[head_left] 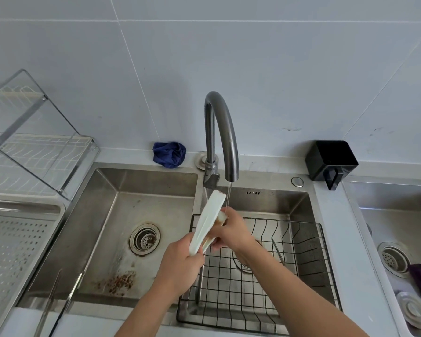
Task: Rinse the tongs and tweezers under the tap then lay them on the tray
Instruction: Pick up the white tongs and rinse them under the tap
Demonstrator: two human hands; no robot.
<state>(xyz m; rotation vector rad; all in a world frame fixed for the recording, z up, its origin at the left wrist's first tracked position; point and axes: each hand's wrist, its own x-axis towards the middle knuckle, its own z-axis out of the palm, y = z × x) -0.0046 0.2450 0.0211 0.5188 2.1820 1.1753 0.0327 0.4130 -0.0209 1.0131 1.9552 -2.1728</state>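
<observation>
Right now, nearest the camera: long metal tweezers (50, 305) lie across the front-left edge of the sink (156, 181), untouched, w/ tips over the left basin. Left hand (180, 266) is clamped round the hinge end of the white tongs (206, 224). Right hand (231, 231) is closed on the lower arm nearer the tip, fingers rubbing it. Both are over a wire basket (326, 251) in the right basin. Further back, the tap (220, 132) runs a thin stream onto the right hand and tong tip. Perforated tray (15, 239) sits on the bench far left, nothing visible on it.

Step in hand looks like rinsing the tongs, first half of the job. Brown staining shows on the inner arm, so prob. more rubbing needed. Next: carry tongs left to the tray, then pick up the tweezers & rinse.
</observation>
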